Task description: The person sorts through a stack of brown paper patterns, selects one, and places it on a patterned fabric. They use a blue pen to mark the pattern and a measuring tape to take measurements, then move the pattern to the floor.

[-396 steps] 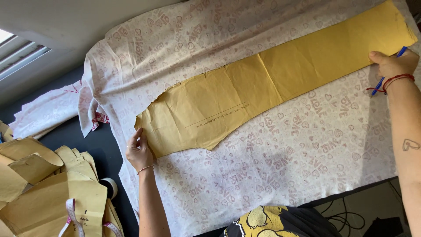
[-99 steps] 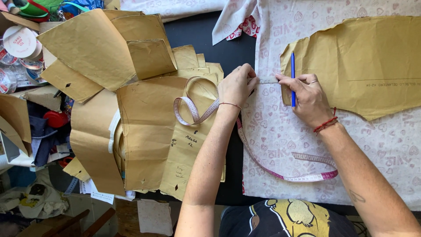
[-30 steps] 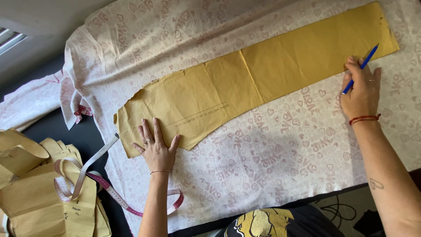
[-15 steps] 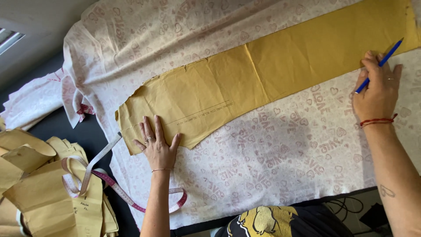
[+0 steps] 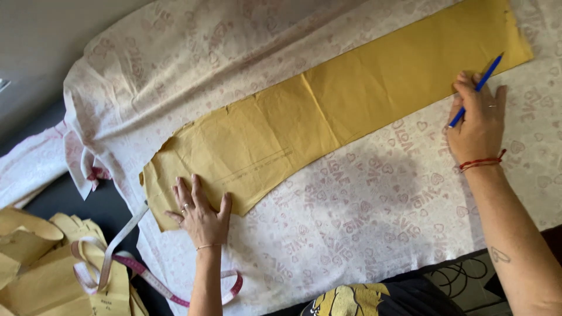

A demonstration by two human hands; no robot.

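Note:
A long brown paper pattern piece (image 5: 328, 117) lies flat on white fabric with a faint pink print (image 5: 351, 210). My left hand (image 5: 199, 213) rests flat on the pattern's wide left end, fingers spread, holding nothing. My right hand (image 5: 477, 123) presses on the pattern's lower edge near its narrow right end and grips a blue pen (image 5: 477, 88), whose lower end sits in the fingers at that edge.
A pink and white measuring tape (image 5: 140, 269) trails off the fabric's left edge onto a stack of brown paper pattern pieces (image 5: 47, 263) at the lower left. The dark table top (image 5: 99, 210) shows beside the fabric. Cables lie on the floor at the lower right.
My right hand with the pen has slid a little along the pattern's lower edge. My left hand stays flat on the wide end. The view has shifted slightly.

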